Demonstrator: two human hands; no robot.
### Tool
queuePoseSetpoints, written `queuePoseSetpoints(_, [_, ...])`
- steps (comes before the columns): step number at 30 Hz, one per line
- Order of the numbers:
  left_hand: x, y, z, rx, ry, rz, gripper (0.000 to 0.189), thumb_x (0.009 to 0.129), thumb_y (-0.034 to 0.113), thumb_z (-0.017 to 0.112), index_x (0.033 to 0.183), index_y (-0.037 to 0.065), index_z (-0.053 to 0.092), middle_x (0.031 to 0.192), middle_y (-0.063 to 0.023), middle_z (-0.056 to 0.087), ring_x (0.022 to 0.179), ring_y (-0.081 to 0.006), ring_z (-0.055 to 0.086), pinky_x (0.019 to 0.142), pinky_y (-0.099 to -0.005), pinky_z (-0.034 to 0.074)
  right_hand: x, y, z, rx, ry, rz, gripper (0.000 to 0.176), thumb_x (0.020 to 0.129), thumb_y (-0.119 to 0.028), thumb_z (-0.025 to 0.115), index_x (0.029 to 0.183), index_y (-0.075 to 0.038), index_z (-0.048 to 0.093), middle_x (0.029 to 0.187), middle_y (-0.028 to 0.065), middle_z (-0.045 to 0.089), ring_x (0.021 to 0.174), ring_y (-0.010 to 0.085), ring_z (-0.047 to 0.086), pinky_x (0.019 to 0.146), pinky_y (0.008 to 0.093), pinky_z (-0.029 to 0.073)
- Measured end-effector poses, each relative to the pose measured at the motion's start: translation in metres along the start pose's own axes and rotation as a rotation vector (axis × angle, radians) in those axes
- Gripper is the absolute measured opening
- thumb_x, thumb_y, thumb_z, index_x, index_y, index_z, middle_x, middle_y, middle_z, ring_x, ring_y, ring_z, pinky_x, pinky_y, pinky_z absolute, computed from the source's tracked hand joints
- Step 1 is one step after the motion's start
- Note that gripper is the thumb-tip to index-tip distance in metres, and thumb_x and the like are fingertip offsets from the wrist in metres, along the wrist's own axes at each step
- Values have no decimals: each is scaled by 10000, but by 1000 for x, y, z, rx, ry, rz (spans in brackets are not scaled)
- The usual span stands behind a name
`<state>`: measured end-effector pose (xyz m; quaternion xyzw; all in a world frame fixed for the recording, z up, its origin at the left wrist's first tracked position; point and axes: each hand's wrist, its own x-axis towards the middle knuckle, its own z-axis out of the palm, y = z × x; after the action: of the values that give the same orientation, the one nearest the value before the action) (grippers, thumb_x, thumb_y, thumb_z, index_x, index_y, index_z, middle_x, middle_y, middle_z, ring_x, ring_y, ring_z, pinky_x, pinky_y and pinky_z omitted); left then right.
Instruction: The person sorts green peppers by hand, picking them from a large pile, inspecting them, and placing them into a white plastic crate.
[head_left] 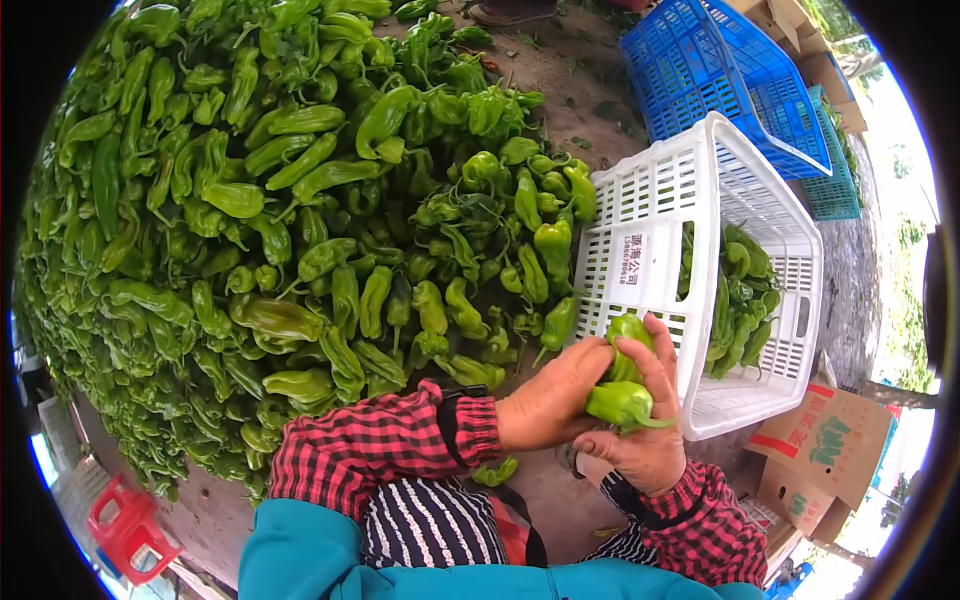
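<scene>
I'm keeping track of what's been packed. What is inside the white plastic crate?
Green peppers lie inside the white plastic crate. The crate's near wall and the peppers on top cover the rest, so how deep they go can't be told.

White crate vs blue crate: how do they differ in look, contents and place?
Print: white crate has dark lettering on its side; none shows on the blue crate.
Contents: white crate holds green peppers; none can be made out in the blue crate.
Place: white crate is right by the right hand; blue crate is farther off.
Shared: both have slotted sides.
</scene>
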<state>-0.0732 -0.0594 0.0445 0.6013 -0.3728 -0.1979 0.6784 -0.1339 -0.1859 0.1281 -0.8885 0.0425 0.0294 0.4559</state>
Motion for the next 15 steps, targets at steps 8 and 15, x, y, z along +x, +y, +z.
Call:
queuePoseSetpoints(8, [9, -15, -64, -93, 322, -7, 362, 754, 103, 703, 1069, 4, 555, 1048, -95, 575, 784, -81, 552, 569, -185, 459, 8, 7, -65, 344, 533, -128, 213, 745, -81, 587, 944, -35, 524, 1362, 166, 299, 1212, 293, 379, 965, 388, 385])
queuePoseSetpoints(15, [-12, -116, -171, 243, 543, -684, 300, 711, 105, 654, 964, -23, 556, 832, -59, 585, 740, -143, 551, 689, -282, 475, 1, 26, -91, -316, 496, 283, 790, 774, -230, 675, 1388, -40, 214, 1424, 185, 216, 1309, 264, 241, 1060, 397, 223])
